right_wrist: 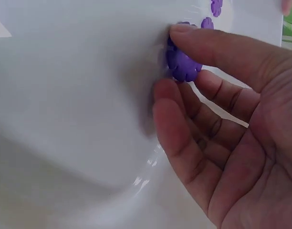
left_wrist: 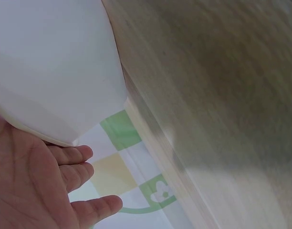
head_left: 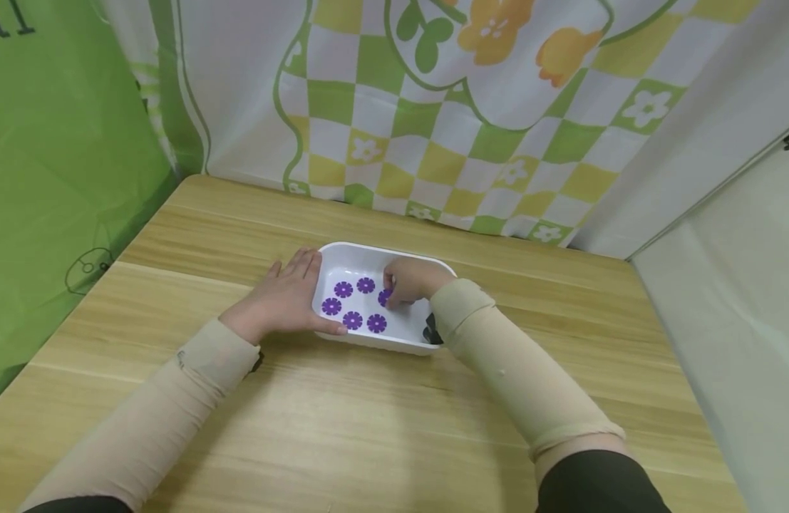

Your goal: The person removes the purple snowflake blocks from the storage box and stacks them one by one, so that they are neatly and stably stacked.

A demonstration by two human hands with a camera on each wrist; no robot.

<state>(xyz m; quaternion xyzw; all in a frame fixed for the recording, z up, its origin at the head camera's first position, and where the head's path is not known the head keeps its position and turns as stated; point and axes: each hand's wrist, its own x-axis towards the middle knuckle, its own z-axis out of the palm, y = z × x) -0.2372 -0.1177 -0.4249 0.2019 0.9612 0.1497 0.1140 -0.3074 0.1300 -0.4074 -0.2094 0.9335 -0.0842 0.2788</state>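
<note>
Head: white tray (head_left: pixel 368 343) on the wooden surface (head_left: pixel 343 427), a bit toward the far side. Five purple discs (head_left: pixel 343 289) lie flat and apart in its left and middle part, in a rough loop with a sixth disc (head_left: pixel 384 296) that the right hand (head_left: pixel 410 279) has by the fingertips. That hand is inside the tray's right half, coming in over the right end, fingers curled. Left hand (head_left: pixel 288 299) is at the tray's left end: fingers fairly straight along the left rim, thumb out over the near rim. It touches the tray, fingers not wrapped round it. Tan sleeves (head_left: pixel 516 370) on both forearms, dark cuffs behind. Checked curtain (head_left: pixel 426 142) past the far edge, green cloth (head_left: pixel 60 178) on the left.

Left wrist: palm and loosely extended fingers up against the tray's outer wall, no disc in the hand. Curtain shows beyond the fingertips, wood alongside.

Right wrist: thumb and fingers pinch the sixth disc; other fingers bent underneath. Darker purple shows behind it, can't tell if that's another piece. Can't tell if the disc touches the tray floor. More discs sit just past the thumb.
</note>
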